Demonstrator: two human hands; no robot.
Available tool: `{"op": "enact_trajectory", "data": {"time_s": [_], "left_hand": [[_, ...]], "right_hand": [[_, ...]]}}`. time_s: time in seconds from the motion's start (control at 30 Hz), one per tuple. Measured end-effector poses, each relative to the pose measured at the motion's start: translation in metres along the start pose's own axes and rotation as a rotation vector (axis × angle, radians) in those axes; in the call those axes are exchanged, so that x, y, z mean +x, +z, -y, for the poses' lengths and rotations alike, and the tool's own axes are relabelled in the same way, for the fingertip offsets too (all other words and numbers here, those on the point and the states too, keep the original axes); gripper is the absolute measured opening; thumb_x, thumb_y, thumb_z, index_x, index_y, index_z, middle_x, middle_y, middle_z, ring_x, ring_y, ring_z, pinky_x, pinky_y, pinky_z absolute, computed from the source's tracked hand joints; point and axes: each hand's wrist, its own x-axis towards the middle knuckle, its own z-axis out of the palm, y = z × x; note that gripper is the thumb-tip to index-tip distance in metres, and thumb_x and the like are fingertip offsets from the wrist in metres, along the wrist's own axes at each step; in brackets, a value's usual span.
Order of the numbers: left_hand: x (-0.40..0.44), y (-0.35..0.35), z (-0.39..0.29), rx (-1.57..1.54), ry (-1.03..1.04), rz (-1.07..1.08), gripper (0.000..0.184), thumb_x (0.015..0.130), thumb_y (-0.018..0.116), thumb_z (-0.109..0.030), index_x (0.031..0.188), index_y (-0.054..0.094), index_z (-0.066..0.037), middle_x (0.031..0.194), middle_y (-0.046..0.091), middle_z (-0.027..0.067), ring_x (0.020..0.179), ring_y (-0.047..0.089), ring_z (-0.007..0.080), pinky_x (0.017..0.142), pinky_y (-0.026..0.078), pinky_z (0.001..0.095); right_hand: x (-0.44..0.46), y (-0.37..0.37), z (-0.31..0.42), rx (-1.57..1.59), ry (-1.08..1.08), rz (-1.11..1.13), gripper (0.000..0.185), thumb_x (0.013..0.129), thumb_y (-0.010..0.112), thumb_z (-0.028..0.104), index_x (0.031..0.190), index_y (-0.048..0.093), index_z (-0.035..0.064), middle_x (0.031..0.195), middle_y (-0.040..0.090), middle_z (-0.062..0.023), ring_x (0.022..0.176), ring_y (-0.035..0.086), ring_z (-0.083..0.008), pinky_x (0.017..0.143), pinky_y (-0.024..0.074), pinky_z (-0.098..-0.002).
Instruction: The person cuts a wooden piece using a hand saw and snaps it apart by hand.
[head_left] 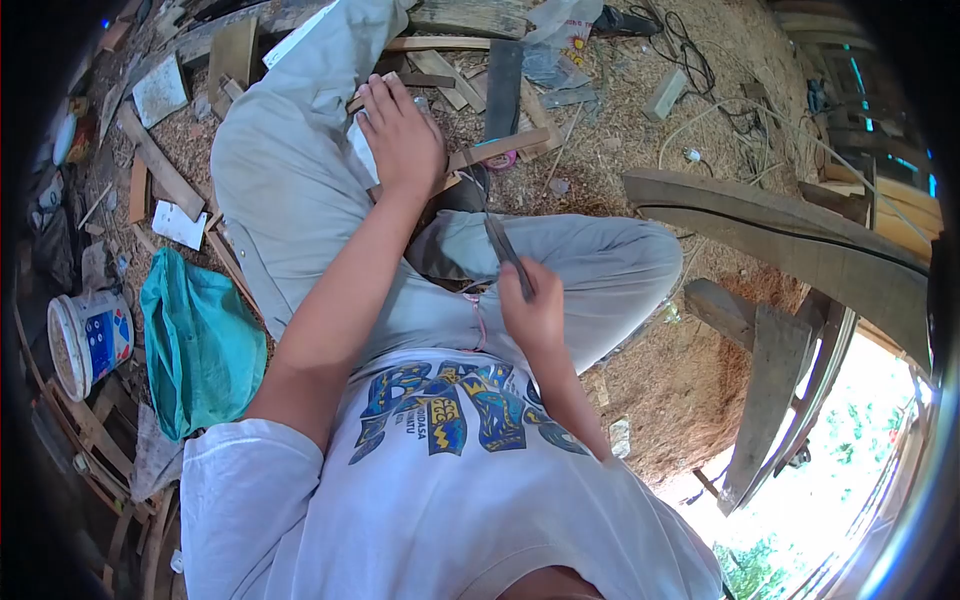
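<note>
My left hand (403,135) reaches out between my lower legs, palm down, fingers stretched out over a pale piece (360,150) beside my shin. What lies under the palm is hidden. A narrow wooden strip (500,147) sticks out to the right from near its wrist. Close to my right thigh, my right hand (533,305) is closed around the dark handle (510,262) of a tool. The tool points away from me, and its far end near the wooden strip is too unclear to name.
Wood offcuts (160,165) and shavings cover the ground. On the left are a teal bag (200,340) and a white bucket (90,340). A large curved timber (770,215) stands at the right, near a cable (690,60) and a plank (503,90).
</note>
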Motion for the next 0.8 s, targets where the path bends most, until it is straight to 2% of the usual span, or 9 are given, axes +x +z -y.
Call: {"op": "enact_trajectory", "data": {"time_s": [0.07, 0.1, 0.17, 0.3, 0.37, 0.47, 0.67, 0.8], "left_hand": [[-0.001, 0.001, 0.001, 0.036, -0.001, -0.015, 0.069, 0.099, 0.056, -0.022, 0.159, 0.036, 0.007, 0.166, 0.034, 0.0289, 0.158, 0.029, 0.0460, 0.124, 0.031, 0.0607], [0.000, 0.002, 0.001, 0.039, -0.005, -0.014, 0.069, 0.099, 0.056, -0.022, 0.159, 0.036, 0.007, 0.166, 0.034, 0.0289, 0.158, 0.029, 0.0460, 0.124, 0.031, 0.0607], [0.001, 0.002, 0.001, 0.035, -0.012, -0.007, 0.070, 0.099, 0.057, -0.022, 0.159, 0.036, 0.007, 0.166, 0.034, 0.0290, 0.157, 0.029, 0.0461, 0.124, 0.032, 0.0606], [-0.001, -0.001, 0.003, 0.006, -0.013, -0.026, 0.066, 0.102, 0.055, -0.020, 0.160, 0.035, 0.005, 0.166, 0.034, 0.0296, 0.156, 0.030, 0.0470, 0.124, 0.032, 0.0594], [-0.001, -0.001, 0.001, 0.003, -0.010, -0.021, 0.066, 0.102, 0.054, -0.021, 0.159, 0.035, 0.006, 0.166, 0.035, 0.0295, 0.156, 0.030, 0.0468, 0.124, 0.032, 0.0592], [0.000, 0.003, 0.002, 0.015, -0.011, -0.038, 0.065, 0.103, 0.054, -0.022, 0.158, 0.036, 0.008, 0.166, 0.035, 0.0297, 0.156, 0.031, 0.0465, 0.124, 0.032, 0.0592], [0.001, 0.008, 0.005, 0.026, -0.011, -0.027, 0.069, 0.100, 0.055, -0.022, 0.159, 0.036, 0.009, 0.167, 0.034, 0.0287, 0.158, 0.029, 0.0452, 0.125, 0.030, 0.0602], [0.000, 0.006, 0.004, 0.032, -0.002, -0.030, 0.069, 0.100, 0.054, -0.022, 0.159, 0.035, 0.010, 0.167, 0.034, 0.0287, 0.158, 0.028, 0.0450, 0.125, 0.030, 0.0601]], "right_hand": [[-0.024, -0.020, -0.002, 0.016, 0.140, 0.077, 0.032, 0.096, 0.066, 0.020, 0.075, 0.058, -0.0024, 0.058, 0.050, -0.0178, 0.048, 0.048, -0.0269, 0.052, 0.0402, -0.0423], [-0.020, -0.016, -0.003, 0.015, 0.140, 0.083, 0.032, 0.096, 0.066, 0.020, 0.075, 0.058, -0.0024, 0.058, 0.050, -0.0178, 0.048, 0.048, -0.0269, 0.052, 0.0402, -0.0423], [-0.006, -0.001, -0.004, -0.048, -0.010, 0.033, 0.033, 0.097, 0.066, 0.021, 0.075, 0.058, -0.0024, 0.057, 0.050, -0.0152, 0.049, 0.047, -0.0225, 0.053, 0.0399, -0.0410], [0.036, 0.029, 0.002, 0.022, -0.022, 0.013, 0.031, 0.097, 0.067, 0.019, 0.075, 0.059, -0.0024, 0.057, 0.050, -0.0104, 0.053, 0.045, -0.0153, 0.053, 0.0383, -0.0388], [0.023, 0.014, 0.001, 0.034, 0.085, 0.027, 0.031, 0.098, 0.067, 0.019, 0.075, 0.060, -0.0024, 0.057, 0.051, -0.0077, 0.054, 0.045, -0.0119, 0.052, 0.0375, -0.0376], [-0.019, -0.017, -0.001, 0.045, 0.148, 0.072, 0.034, 0.098, 0.066, 0.021, 0.075, 0.059, -0.0029, 0.057, 0.051, -0.0084, 0.055, 0.045, -0.0129, 0.053, 0.0376, -0.0384], [0.036, 0.029, 0.017, -0.017, 0.046, 0.022, 0.030, 0.098, 0.066, 0.017, 0.075, 0.060, -0.0024, 0.058, 0.048, -0.0078, 0.057, 0.044, -0.0100, 0.053, 0.0373, -0.0364], [0.021, 0.012, 0.004, 0.056, 0.039, 0.022, 0.032, 0.097, 0.066, 0.017, 0.074, 0.058, -0.0024, 0.057, 0.048, -0.0101, 0.054, 0.045, -0.0124, 0.053, 0.0379, -0.0374]]}}
